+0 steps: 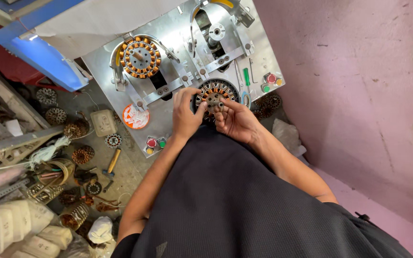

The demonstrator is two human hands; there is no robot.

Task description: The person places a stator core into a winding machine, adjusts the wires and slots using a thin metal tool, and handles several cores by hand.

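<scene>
1. Stator [214,98], wound with copper, sits at the near edge of the metal surface [168,112], in front of the right-hand fixture [216,36].
2. Second stator [141,57] is mounted in the left fixture, untouched.
3. Left hand [185,114] grips the stator's left rim, fingers curled; right hand [235,119] pinches at its centre hub, fingers partly closed.
4. Judgement: seating or adjusting step in hand; any further move calls for a steady, level hold.
5. Sacks [10,229] on the floor at left, contents hidden; loose coils [80,155] lie near them.
</scene>
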